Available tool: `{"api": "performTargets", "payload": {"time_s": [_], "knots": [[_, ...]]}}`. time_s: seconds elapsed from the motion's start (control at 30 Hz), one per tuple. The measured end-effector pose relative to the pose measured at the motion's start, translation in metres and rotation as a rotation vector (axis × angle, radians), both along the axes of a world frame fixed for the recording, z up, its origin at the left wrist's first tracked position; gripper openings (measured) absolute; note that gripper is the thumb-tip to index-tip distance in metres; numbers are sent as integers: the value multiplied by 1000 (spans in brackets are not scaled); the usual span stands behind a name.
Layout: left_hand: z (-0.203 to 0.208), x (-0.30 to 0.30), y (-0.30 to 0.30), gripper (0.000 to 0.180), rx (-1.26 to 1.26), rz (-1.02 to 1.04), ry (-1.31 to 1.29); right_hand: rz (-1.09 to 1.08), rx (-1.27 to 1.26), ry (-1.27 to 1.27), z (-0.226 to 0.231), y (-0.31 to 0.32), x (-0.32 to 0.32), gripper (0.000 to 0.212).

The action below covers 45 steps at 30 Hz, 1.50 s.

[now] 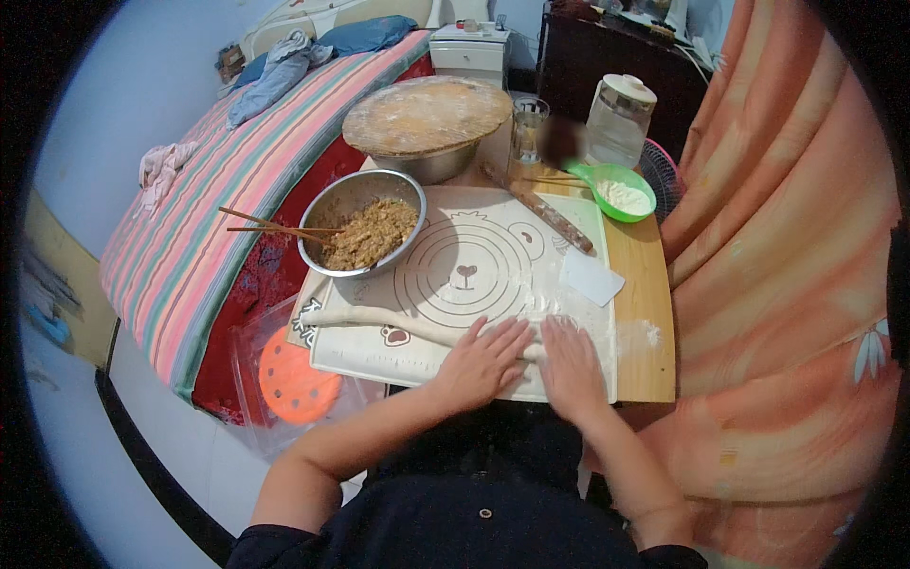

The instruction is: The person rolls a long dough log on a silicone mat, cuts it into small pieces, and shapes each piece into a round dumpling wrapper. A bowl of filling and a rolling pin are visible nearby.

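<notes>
A long rope of pale dough [387, 321] lies across the near part of a floured mat [360, 373] printed with a bear's face. My left hand [485, 360] rests flat on the dough toward its right end, fingers stretched out. Beside it, my right hand [571, 365] also lies flat with fingers extended, over the dough's right end, which it hides. Behind the hands, a white scraper [592, 277] lies on the mat's right side. A flour-dusted rolling pin [552, 220] slants across the mat's far right corner.
A metal bowl [316, 192] of minced filling with chopsticks [275, 229] stands at the mat's left. Farther back, a floured round board [427, 112] covers another bowl [431, 167]. A green scoop [637, 211] of flour, a glass [529, 128] and a lidded jug [618, 128] stand at the back right.
</notes>
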<state>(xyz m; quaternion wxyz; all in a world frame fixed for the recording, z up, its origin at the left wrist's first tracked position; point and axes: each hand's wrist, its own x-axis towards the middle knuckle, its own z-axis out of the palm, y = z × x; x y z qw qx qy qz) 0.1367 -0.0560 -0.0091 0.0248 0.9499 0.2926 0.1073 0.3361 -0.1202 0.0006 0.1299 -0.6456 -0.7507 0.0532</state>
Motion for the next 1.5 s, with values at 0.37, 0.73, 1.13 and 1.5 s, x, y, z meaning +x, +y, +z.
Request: {"api": "performTargets", "payload": {"time_s": [0.37, 0.73, 1.13, 1.5], "knots": [[-12, 12, 38, 56, -105, 17, -40, -142, -17, 141, 9, 47, 31, 49], [-6, 39, 27, 56, 23, 4, -74, -180, 145, -16, -17, 36, 22, 45], [-20, 21, 20, 34, -161, -35, -524, -99, 281, 439, -9, 16, 3, 18], [-7, 27, 22, 27, -184, -6, -433, -41, 195, 422, 1, 13, 16, 21]]}}
